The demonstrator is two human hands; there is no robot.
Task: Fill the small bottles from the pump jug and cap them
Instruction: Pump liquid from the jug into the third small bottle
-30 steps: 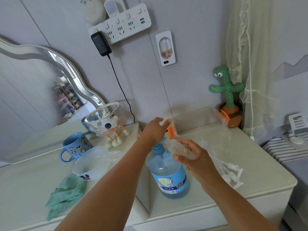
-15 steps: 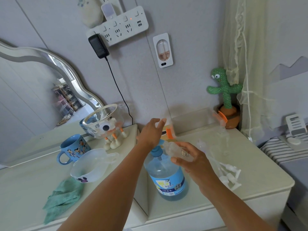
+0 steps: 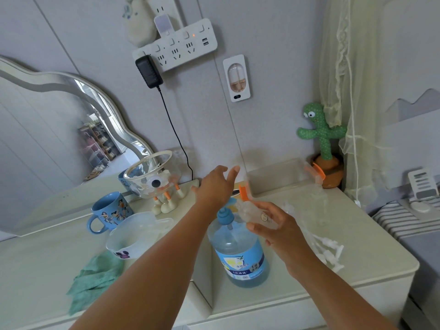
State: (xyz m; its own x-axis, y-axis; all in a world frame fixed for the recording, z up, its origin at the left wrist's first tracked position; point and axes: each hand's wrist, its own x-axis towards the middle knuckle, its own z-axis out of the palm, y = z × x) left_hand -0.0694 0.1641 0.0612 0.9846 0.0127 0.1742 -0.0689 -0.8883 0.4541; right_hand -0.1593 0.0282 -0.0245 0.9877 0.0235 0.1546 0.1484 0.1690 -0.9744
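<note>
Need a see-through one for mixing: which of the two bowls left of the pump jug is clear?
The bowl at the back, by the mirror; the front bowl, beside the blue mug, is opaque white.

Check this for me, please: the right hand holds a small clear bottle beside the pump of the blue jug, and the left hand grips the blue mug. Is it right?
Not quite. In the head view the left hand is open over the pump of the jug, apart from the mug. The right hand does hold the small bottle beside the pump.
</note>
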